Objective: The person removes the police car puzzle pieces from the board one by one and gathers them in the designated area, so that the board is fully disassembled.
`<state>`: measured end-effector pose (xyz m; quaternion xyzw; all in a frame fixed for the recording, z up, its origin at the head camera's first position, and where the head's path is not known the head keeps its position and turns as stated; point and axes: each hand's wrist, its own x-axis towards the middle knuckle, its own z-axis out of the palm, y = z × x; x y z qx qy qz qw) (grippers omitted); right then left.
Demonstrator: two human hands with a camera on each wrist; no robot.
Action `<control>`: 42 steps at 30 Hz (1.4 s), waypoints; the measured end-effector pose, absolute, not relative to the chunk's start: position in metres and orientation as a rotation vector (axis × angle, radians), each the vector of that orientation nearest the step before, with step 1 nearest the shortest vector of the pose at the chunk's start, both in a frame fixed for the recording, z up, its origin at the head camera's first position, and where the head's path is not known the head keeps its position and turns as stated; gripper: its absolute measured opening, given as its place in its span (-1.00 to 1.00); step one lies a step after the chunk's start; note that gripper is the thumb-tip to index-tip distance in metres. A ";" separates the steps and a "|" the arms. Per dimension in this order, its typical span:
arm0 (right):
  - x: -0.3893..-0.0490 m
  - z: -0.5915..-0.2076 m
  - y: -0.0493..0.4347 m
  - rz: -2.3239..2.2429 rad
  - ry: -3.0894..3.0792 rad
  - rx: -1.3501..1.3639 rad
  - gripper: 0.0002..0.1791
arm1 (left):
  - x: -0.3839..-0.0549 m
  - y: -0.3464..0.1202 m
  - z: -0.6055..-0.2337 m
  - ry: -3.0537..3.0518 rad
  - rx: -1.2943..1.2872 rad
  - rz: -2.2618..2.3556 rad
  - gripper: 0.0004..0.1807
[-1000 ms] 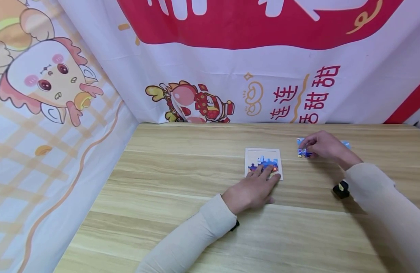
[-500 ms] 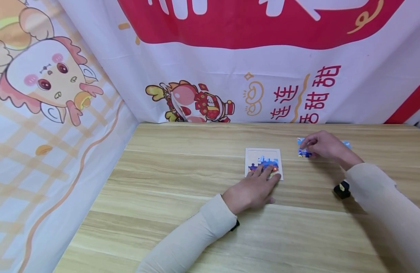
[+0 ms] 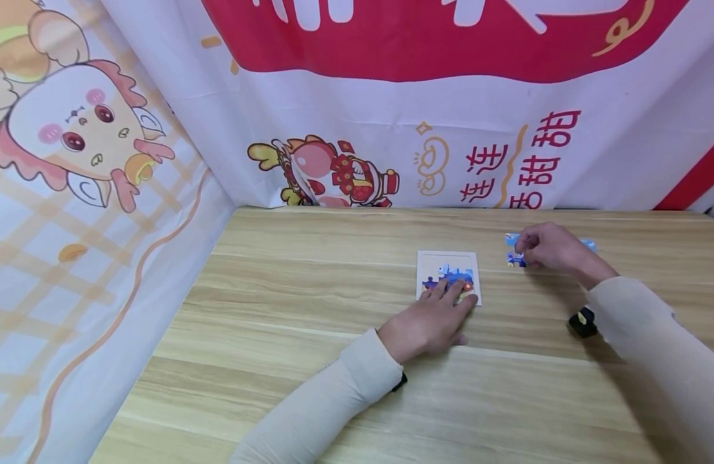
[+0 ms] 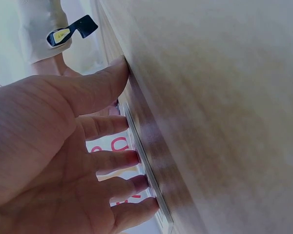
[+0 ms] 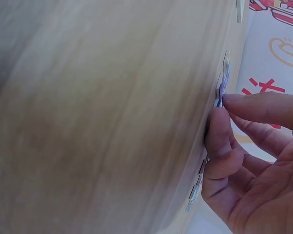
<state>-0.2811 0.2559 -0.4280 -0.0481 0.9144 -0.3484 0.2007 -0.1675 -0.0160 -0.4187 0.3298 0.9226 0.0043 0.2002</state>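
Purple and blue, the loose pieces (image 3: 511, 239) lie on the wood table (image 3: 310, 277), spread left to right, with the right hand (image 3: 547, 247) over the middle of them. Its thumb and forefinger come almost together at the edge of a purple piece (image 5: 224, 84) and appear to pinch it; the wrist view is so edge-on that whether the piece is free of the table is hard to say. What counts most in space is that the tray (image 3: 419, 276) lies to the left of this grip and slightly nearer the person, a bare stretch of wood between. The left hand (image 3: 429, 322) is by far the nearer to the tray, its fingers extended over the lower part and touching it, grasping nothing. Joined pieces (image 3: 446, 273) show beyond those fingertips. Compared with a second ago, the right fingertips sit slightly farther right, while the left hand and tray keep their places.
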 end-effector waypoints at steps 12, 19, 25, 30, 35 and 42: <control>-0.279 -0.428 0.257 -0.940 2.587 -0.165 -0.85 | -0.168 -0.015 -0.420 2.584 0.933 -0.016 -0.23; -0.279 -0.428 0.258 -0.924 2.610 -0.195 -0.89 | -0.168 -0.015 -0.420 2.580 0.922 0.002 -0.24; -0.278 -0.428 0.258 -0.920 2.615 -0.205 -0.91 | -0.168 -0.015 -0.419 2.582 0.924 0.000 -0.24; -0.278 -0.428 0.259 -0.908 2.623 -0.204 -0.92 | -0.167 -0.015 -0.417 2.576 0.911 0.001 -0.23; -0.278 -0.428 0.260 -0.913 2.624 -0.211 -0.92 | -0.167 -0.015 -0.415 2.569 0.900 0.007 -0.22; -0.276 -0.424 0.258 -0.903 2.624 -0.177 -0.85 | -0.166 -0.015 -0.415 2.583 0.913 0.003 -0.23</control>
